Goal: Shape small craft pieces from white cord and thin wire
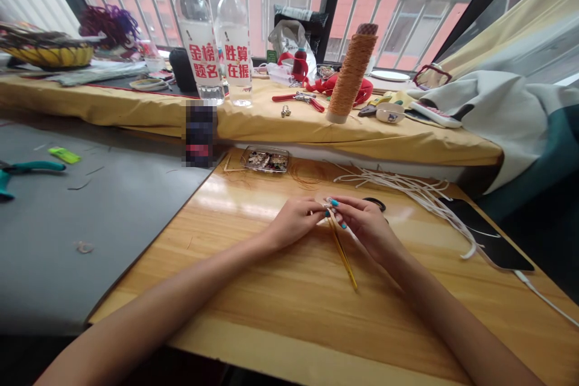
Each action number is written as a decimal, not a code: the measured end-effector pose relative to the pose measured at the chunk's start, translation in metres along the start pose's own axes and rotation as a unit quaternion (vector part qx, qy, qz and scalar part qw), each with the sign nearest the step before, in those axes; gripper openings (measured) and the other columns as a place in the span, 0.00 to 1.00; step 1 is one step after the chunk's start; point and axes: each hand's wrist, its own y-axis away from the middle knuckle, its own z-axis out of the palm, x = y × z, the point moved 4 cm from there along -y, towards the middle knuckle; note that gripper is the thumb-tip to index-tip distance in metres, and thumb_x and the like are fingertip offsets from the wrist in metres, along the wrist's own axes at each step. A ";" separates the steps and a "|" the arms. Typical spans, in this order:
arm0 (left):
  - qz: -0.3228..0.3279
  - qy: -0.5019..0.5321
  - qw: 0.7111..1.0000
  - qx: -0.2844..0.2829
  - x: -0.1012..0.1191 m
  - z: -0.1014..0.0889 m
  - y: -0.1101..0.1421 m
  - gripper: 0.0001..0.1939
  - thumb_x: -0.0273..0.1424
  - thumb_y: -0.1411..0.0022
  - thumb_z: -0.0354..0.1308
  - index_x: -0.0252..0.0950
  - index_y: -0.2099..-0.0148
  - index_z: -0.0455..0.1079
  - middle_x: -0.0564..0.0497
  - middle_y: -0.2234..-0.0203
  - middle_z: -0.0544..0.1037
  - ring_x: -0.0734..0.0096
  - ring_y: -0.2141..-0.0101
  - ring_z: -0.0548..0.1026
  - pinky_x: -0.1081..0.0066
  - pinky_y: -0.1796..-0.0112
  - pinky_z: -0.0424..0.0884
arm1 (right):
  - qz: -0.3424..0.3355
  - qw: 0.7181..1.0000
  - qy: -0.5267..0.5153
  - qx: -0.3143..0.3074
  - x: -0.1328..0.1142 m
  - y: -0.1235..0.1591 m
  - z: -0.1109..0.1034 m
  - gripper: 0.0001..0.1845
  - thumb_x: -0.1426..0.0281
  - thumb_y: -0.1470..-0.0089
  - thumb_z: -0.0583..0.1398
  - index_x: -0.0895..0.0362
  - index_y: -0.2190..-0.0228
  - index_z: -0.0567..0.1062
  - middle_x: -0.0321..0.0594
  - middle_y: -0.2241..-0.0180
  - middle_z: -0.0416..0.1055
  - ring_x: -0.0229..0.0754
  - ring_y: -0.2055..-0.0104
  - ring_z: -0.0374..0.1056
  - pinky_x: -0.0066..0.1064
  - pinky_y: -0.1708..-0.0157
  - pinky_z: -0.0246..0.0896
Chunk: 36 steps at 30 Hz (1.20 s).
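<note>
My left hand [296, 221] and my right hand [364, 223] meet over the wooden table [289, 307], fingertips pinched together on a small pale piece at the top end of a pair of yellow cords [344, 256]. The cords trail from my fingers down toward me across the tabletop. Both hands are closed around the cords' upper end; what exactly sits between the fingertips is too small to make out.
White cords [407, 190] and a black phone [486, 232] lie to the right. A small clear tray of beads [266, 160] sits ahead. The yellow-covered ledge [136, 110] holds two water bottles [199, 30], an orange thread cone [350, 75] and red pliers [298, 98]. Teal pliers [27, 167] rest on the grey mat.
</note>
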 end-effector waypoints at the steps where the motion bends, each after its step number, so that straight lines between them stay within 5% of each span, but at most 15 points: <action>1: -0.016 0.002 1.000 0.004 -0.002 0.000 -0.001 0.09 0.27 0.44 0.50 0.35 0.66 0.72 0.51 0.73 0.74 0.75 0.71 0.70 0.78 0.68 0.64 | 0.007 1.000 0.005 -0.004 0.000 0.000 0.001 0.11 0.69 0.66 0.64 0.58 0.74 0.76 0.35 0.78 0.68 0.30 0.78 0.58 0.25 0.76 0.55; 9: -0.057 -0.158 0.985 0.036 -0.011 0.000 0.004 0.11 0.30 0.43 0.48 0.36 0.66 0.71 0.51 0.72 0.73 0.73 0.70 0.69 0.76 0.68 0.63 | 0.000 0.986 0.164 0.010 0.007 -0.002 -0.002 0.13 0.66 0.61 0.61 0.60 0.70 0.74 0.33 0.82 0.65 0.32 0.80 0.59 0.25 0.80 0.54; 15: -0.022 -0.323 0.946 0.021 0.001 0.004 0.011 0.14 0.31 0.40 0.42 0.35 0.68 0.68 0.49 0.71 0.71 0.72 0.75 0.69 0.75 0.77 0.59 | -0.078 0.956 0.283 0.012 0.001 0.003 0.005 0.12 0.67 0.56 0.57 0.60 0.70 0.74 0.36 0.77 0.68 0.33 0.79 0.60 0.26 0.78 0.55; 23: 0.064 -0.360 0.930 0.030 0.011 0.007 0.016 0.12 0.29 0.40 0.41 0.36 0.64 0.66 0.50 0.71 0.70 0.75 0.74 0.68 0.77 0.78 0.56 | -0.047 0.973 0.225 0.033 0.006 0.001 0.003 0.13 0.66 0.58 0.58 0.60 0.69 0.74 0.33 0.84 0.64 0.32 0.82 0.58 0.25 0.82 0.53; 30: 0.080 -0.129 0.988 0.021 0.009 0.003 0.010 0.10 0.30 0.41 0.45 0.35 0.64 0.67 0.49 0.68 0.72 0.75 0.68 0.69 0.77 0.68 0.63 | 0.004 0.997 0.043 0.059 0.014 0.001 0.001 0.15 0.65 0.64 0.62 0.60 0.71 0.74 0.30 0.86 0.61 0.28 0.85 0.51 0.23 0.85 0.44; 33: 0.013 0.032 0.999 -0.018 0.002 0.002 0.003 0.08 0.27 0.43 0.47 0.33 0.65 0.67 0.51 0.72 0.74 0.76 0.70 0.69 0.77 0.67 0.64 | 0.008 0.998 -0.015 0.062 0.011 -0.001 -0.001 0.13 0.66 0.65 0.63 0.59 0.72 0.75 0.32 0.81 0.64 0.27 0.84 0.49 0.23 0.86 0.41; 36: -0.103 0.173 0.977 -0.070 -0.010 0.005 -0.002 0.09 0.29 0.44 0.47 0.31 0.65 0.66 0.52 0.76 0.73 0.81 0.81 0.65 0.80 0.77 0.61 | 0.004 0.998 -0.030 0.057 0.007 -0.002 -0.004 0.11 0.67 0.65 0.63 0.58 0.74 0.75 0.34 0.76 0.67 0.26 0.84 0.46 0.23 0.86 0.39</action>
